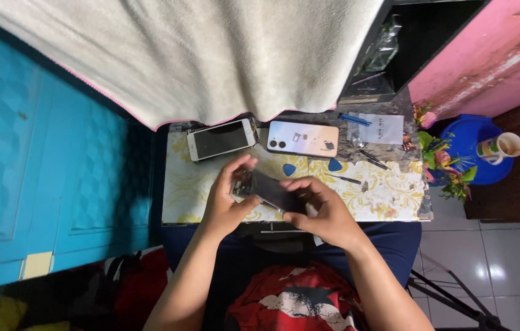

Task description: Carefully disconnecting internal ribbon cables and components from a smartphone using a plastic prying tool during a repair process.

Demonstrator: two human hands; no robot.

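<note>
Left hand and right hand both gripped dark phone screen over small table. Thin screen might slip, crack if squeezed hard.

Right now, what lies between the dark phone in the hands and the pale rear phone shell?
Head view: a blue teardrop pick on bare patterned tabletop, between dark phone and shell.

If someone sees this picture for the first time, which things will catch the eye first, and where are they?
At the centre, the left hand and right hand together hold a dark phone above a small table with a yellow pattern. Behind it lie a white phone and a pale phone back cover. A big cream towel hangs across the top, with a bright blue door at the left.
</note>
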